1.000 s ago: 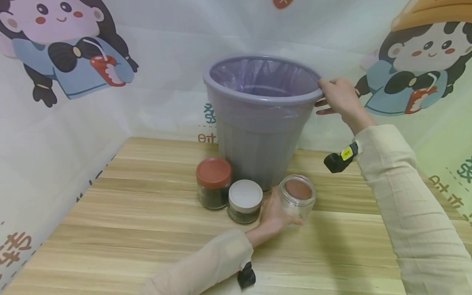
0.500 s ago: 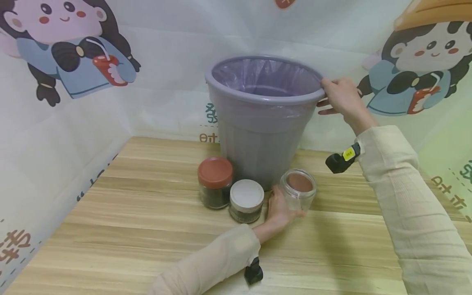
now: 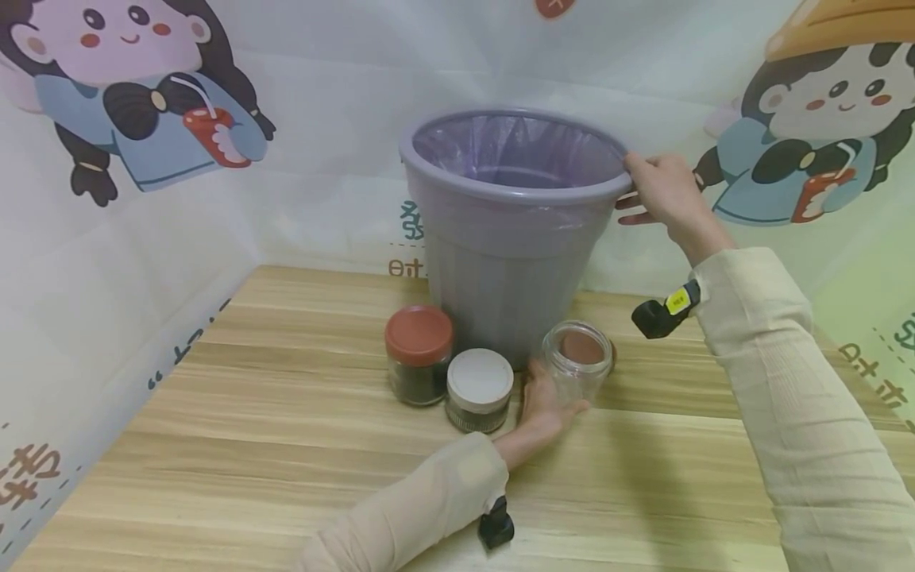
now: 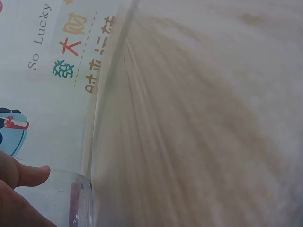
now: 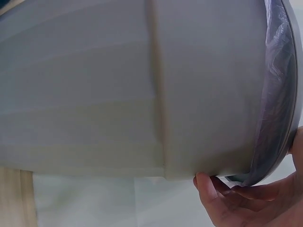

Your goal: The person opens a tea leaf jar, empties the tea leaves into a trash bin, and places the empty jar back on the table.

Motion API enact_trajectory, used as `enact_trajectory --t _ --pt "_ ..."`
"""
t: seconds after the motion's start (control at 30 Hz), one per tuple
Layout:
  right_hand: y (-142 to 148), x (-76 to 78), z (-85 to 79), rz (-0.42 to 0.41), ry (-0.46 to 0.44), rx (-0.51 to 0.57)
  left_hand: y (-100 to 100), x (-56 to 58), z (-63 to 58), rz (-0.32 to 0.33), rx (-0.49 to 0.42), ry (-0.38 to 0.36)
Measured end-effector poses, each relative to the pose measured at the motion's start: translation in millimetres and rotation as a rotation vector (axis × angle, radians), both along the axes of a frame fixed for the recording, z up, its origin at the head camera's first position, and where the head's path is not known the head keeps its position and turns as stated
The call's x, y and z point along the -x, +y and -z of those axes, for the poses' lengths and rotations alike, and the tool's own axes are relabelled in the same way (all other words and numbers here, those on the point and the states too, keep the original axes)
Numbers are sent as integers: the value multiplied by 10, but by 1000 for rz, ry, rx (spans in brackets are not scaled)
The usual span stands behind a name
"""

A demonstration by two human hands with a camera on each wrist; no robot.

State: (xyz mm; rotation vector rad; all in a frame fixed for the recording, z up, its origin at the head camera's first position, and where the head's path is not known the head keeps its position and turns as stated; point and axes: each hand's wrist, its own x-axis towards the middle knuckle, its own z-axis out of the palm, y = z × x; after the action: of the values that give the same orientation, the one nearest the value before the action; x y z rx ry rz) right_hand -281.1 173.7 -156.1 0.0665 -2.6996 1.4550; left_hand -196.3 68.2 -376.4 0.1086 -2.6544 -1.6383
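My left hand (image 3: 541, 409) grips a clear glass jar (image 3: 575, 373) in front of the bin's right side, thumb and fingers spread around its near side. The jar's ridged mouth faces up. A reddish-brown round shape shows through its mouth; whether it lies inside or behind I cannot tell. In the left wrist view only the thumb, part of the hand and a corner of the jar (image 4: 61, 196) appear. My right hand (image 3: 665, 191) pinches the rim of the grey-purple trash bin (image 3: 503, 246), thumb on top and fingers below. A thin purple liner (image 5: 279, 61) covers the bin's inside.
A red-lidded jar (image 3: 418, 342) with dark contents stands at the bin's front left. Right of it is a shorter jar with a white lid (image 3: 480, 377), close to my left hand. The wood-patterned table (image 3: 236, 445) meets a printed cloth backdrop (image 3: 322, 159).
The clear jar has tipped slightly and moved a little upward in view with my left hand. My right hand stays on the bin's rim.
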Motion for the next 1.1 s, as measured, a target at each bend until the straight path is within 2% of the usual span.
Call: enact_trajectory --t 0.17,0.33,0.4,0.53,0.63,0.73,0.8,0.87,1.0,1.1 --pt "-1 0 23 2 -17 22 -27 -11 -3 22 17 -5" --pt "30 -39 129 -1 0 34 -90 -76 24 98 20 65" --pt "43 -72 198 -2 14 38 -137 -125 32 153 20 88" --pt "68 -167 381 -16 19 65 -286 -251 -2 327 39 56" --pt "83 -266 543 -53 19 85 -436 -345 -63 454 107 29" --pt "81 -389 705 -102 44 100 -605 -421 -145 531 230 45" --pt "60 -484 809 -136 91 101 -736 -459 -203 575 297 50" --pt "19 -577 909 -172 163 84 -877 -479 -244 621 324 68" --pt "-100 -719 1115 -225 367 -20 -1169 -487 -284 714 195 85" --pt "-203 -785 1276 -291 487 -93 -1365 -474 -293 757 103 77"
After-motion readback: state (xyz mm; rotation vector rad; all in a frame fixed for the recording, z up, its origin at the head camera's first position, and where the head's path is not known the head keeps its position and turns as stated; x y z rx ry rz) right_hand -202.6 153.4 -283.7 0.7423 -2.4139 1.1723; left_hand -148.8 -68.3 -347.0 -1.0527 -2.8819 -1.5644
